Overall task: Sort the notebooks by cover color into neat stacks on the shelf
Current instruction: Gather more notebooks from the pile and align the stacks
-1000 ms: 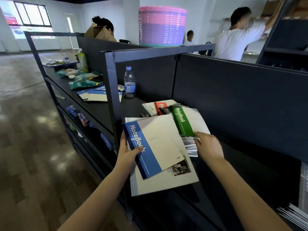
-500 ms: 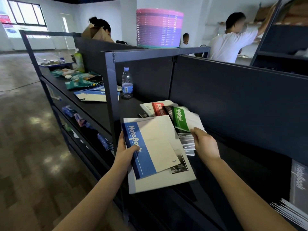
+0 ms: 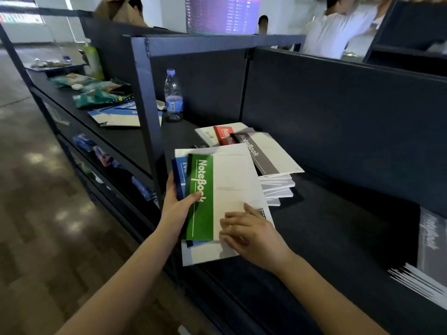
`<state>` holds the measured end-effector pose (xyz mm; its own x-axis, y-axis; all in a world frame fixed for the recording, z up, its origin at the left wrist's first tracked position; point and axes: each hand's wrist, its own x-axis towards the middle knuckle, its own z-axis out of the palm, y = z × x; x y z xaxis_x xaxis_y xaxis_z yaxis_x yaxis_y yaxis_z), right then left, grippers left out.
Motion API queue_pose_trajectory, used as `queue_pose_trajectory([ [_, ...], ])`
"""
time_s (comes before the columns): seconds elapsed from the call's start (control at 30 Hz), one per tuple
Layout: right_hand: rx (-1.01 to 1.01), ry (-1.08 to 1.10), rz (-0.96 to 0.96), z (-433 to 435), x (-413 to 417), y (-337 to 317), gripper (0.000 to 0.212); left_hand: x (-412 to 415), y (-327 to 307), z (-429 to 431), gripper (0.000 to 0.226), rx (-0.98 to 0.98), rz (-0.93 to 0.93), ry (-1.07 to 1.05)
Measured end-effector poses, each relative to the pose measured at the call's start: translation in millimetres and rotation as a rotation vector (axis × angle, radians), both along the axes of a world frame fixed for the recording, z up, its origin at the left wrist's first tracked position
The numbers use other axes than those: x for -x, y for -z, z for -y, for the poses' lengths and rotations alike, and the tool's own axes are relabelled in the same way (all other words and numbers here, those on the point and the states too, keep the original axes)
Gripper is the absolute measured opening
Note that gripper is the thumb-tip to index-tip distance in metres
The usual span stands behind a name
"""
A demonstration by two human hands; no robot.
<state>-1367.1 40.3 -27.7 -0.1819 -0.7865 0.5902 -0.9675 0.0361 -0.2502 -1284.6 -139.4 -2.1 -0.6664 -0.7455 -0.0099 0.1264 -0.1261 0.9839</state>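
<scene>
Moved since half a second ago: green notebook point(image 3: 225, 187), off the far pile and onto the blue notebook point(image 3: 179, 175), now covering most of it.

Far left of the fingers, on the next shelf section: snack packets point(image 3: 96, 93) and more blue notebooks point(image 3: 121, 114), lying flat. Nearer, beyond the left fingertips: water bottle point(image 3: 173, 97), upright by the back panel.

Left hand point(image 3: 176, 209) at the spine side of the green and blue notebooks, thumb pressed on the green band, fingers curled underneath, gripping both together. Under that pair: large white booklet point(image 3: 205, 255), flat near the front of the shelf point(image 3: 338, 226).

Right hand point(image 3: 251, 230) on the near right corner of the green notebook's white cover, fingers nearly straight and spread, resting flat, curled round nothing.

Beyond the right fingertips: red notebook point(image 3: 223, 135) and grey notebook point(image 3: 266, 153), overlapping, the grey one on top of a fanned white pile point(image 3: 278, 187). Far right of the right hand, well apart: another pile with a grey cover point(image 3: 433, 240), blurred.
</scene>
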Motion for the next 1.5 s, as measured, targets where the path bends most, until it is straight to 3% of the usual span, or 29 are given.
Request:
queue_pose_trajectory([
  [0.13, 0.042, 0.22, 0.312, -9.9, 12.1, -16.7, 0.035, -2.2, -8.8, -5.5, 0.082, 0.021, -0.049, 0.049],
  [0.23, 0.038, 0.48, 0.705, -22.2, 23.3, -33.9, 0.068, -0.5, -18.8, -18.7, 0.081, 0.099, -0.095, 0.139],
  [0.3, 0.08, 0.495, 0.944, -32.2, 28.8, -39.7, 0.078, 3.7, -21.3, -30.0, 0.08, 0.15, -0.12, 0.212],
  [0.37, 0.112, 0.498, 1.067, -45.5, 30.2, -40.8, 0.084, 9.8, -21.4, -41.5, 0.079, 0.154, -0.131, 0.265],
  [0.77, 0.374, 0.782, 1.071, -180.0, 31.9, -53.7, 0.077, 65.2, -18.2, -146.0, 0.082, 0.144, -0.145, 0.591],
  [0.97, 0.483, 0.848, 1.136, -260.6, 24.7, -58.9, 0.102, 94.0, -24.3, -222.1, 0.08, 0.193, -0.157, 0.777],
  [1.17, 0.566, 0.958, 1.031, -354.5, 13.9, -64.7, 0.08, 112.5, -25.1, -311.2, 0.066, 0.093, -0.147, 0.906],
  [1.33, 0.604, 1.02, 1.035, -417.2, 13.3, -64.8, 0.054, 120.3, -24.6, -368.6, 0.055, 0.19, -0.152, 0.957],
  [1.5, 0.571, 1.038, 1.045, -451.0, 22.3, -63.1, 0.039, 119.6, -19.2, -395.3, 0.073, 0.189, -0.122, 0.96],
])
